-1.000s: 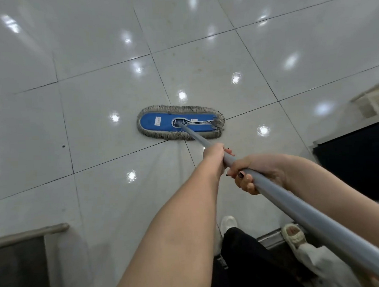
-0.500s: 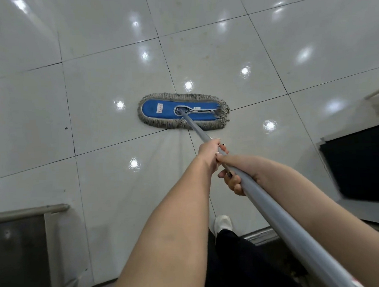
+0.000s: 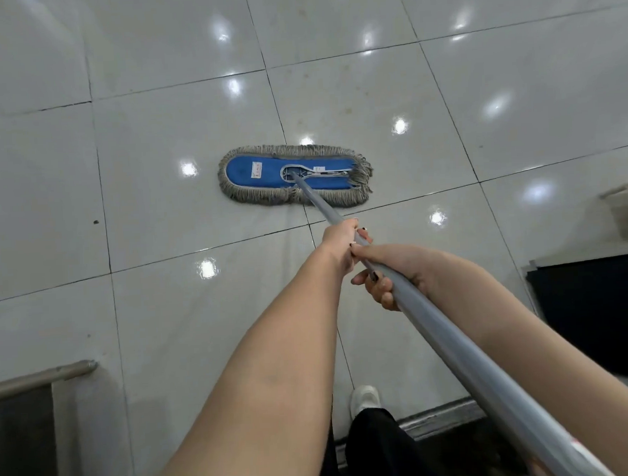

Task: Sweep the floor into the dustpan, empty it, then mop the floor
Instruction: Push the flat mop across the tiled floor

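Head camera looks down on the mopping step: the blue mop head lies flat on the tiled floor, fringe spread, straddling a grout line. Just behind the mop head, the left hand wraps the grey handle; the right hand clamps it directly behind, the two touching. No dustpan in sight, so sweeping looks done. Next, I'd judge, comes a steady stroke, keeping the mop head flat.
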